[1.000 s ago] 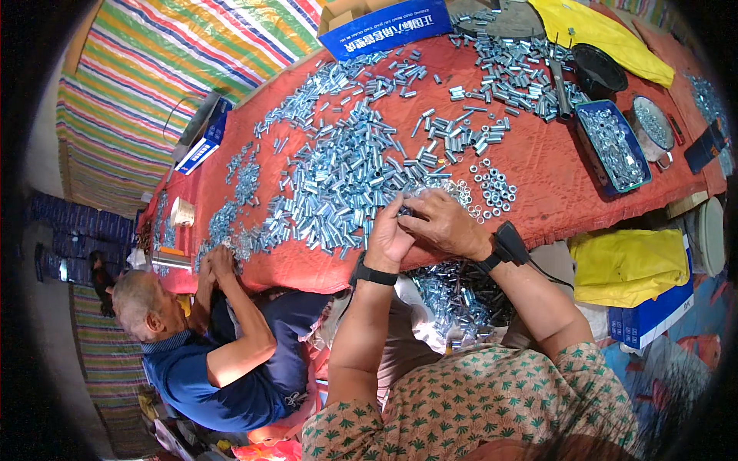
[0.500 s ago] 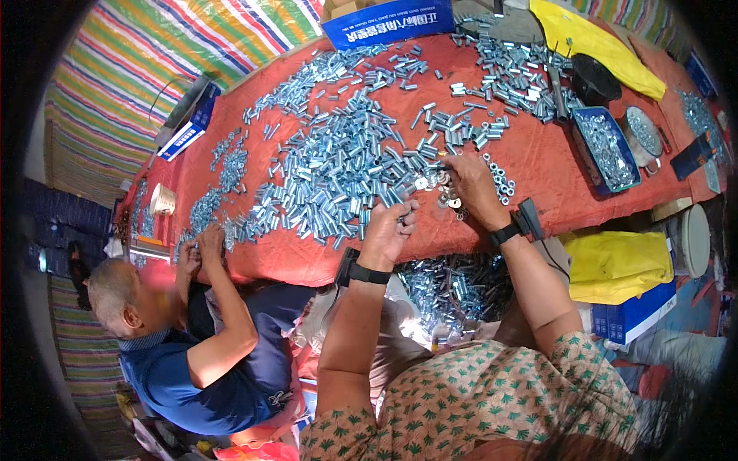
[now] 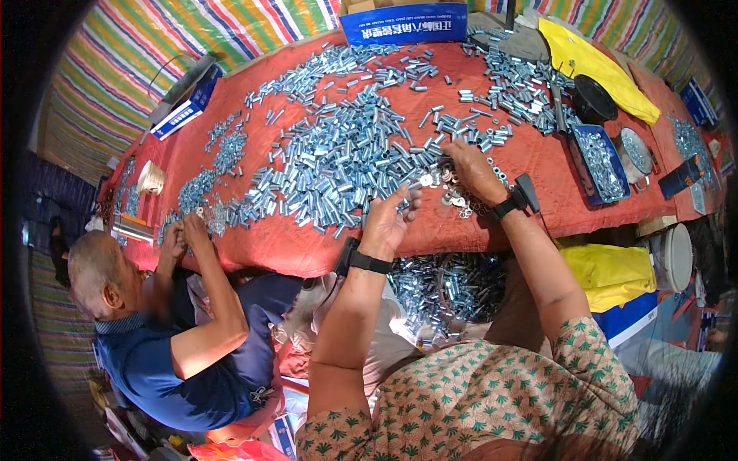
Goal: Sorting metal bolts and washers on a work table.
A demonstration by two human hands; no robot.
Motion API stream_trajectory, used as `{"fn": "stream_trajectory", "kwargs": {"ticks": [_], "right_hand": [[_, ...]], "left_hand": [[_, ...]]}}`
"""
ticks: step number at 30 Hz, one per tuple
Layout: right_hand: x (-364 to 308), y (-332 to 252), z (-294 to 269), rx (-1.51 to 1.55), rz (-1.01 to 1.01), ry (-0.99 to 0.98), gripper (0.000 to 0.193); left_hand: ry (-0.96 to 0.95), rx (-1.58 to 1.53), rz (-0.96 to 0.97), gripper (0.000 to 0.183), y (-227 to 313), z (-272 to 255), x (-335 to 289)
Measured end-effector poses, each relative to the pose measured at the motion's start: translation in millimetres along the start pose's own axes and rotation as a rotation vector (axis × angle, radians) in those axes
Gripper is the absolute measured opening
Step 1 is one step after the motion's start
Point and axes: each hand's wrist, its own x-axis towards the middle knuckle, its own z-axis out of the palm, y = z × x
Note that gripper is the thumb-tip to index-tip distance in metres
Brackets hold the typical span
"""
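Meanwhile, left hand (image 3: 388, 219) fingers curl loosely; right hand (image 3: 473, 170) fingers pinch flat silver washers (image 3: 453, 196), shiny metal sleeves (image 3: 338, 165) heaped just beyond on the red surface (image 3: 538, 165).

Red-covered table (image 3: 292, 238), strewn with silver sleeves (image 3: 338, 161); washers (image 3: 453, 196) near front edge, blue tray (image 3: 600, 163) rightward.

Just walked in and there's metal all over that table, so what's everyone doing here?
A person in a leaf-print shirt sits at a red-covered table strewn with small silver metal sleeves. The right hand rests on a little heap of washers and nuts at the table's near edge, while the left hand is lifted beside it, fingers curled. To the left, a co-worker in blue fingers small parts at the table edge. More sleeves lie heaped under the table edge.
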Motion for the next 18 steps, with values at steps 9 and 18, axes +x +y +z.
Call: {"fn": "stream_trajectory", "kwargs": {"ticks": [9,18], "right_hand": [[-4.3,10.4,-10.7,0.122,0.025,-0.026,0.016],[9.7,-7.1,21.0,-0.107,0.070,-0.121,0.016]], "left_hand": [[-0.018,-0.126,-0.008,0.020,-4.7,-8.5,14.6],[-0.054,0.007,0.151,0.008,-20.8,-18.8,16.3]]}}
